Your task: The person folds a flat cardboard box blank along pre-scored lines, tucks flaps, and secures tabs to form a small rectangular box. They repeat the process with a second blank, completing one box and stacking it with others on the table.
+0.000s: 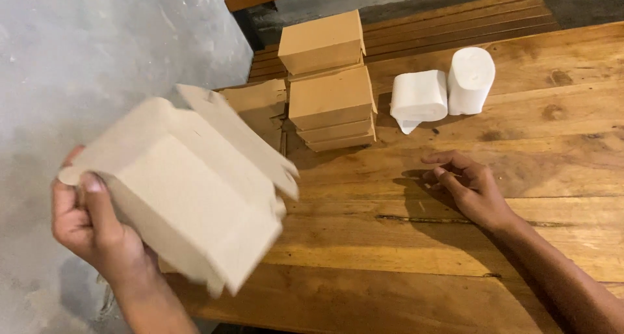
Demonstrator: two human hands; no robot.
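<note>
- At the near left of the head view, the left hand [91, 227] grips an unfolded pale cardboard box [185, 188] by its left edge, thumb on the inner face and the other fingers [63, 207] curled behind it; the box is held in the air, tilted, its open side facing up and to the right, its flaps spread and blurred.
- The box hangs over the near left corner of the wooden surface [403, 256], partly past its edge above the grey floor [78, 54].
- Toward the right, the right hand [471, 188] rests on the surface, holding nothing, its fingers loosely bent with the tips touching the planks.
- Farther back, near the middle, a stack of closed brown boxes [331, 80] stands on the surface, the top one set a little to the left of those below.
- Just left of that stack lie flat brown cardboard blanks [260, 106], partly hidden behind the held box.
- To the right of the stack are two white paper rolls [442, 90], touching each other: the left one lies on its side with a loose end hanging, the right one stands upright.
- Beyond the far edge runs a bench of wooden slats [455, 15].
</note>
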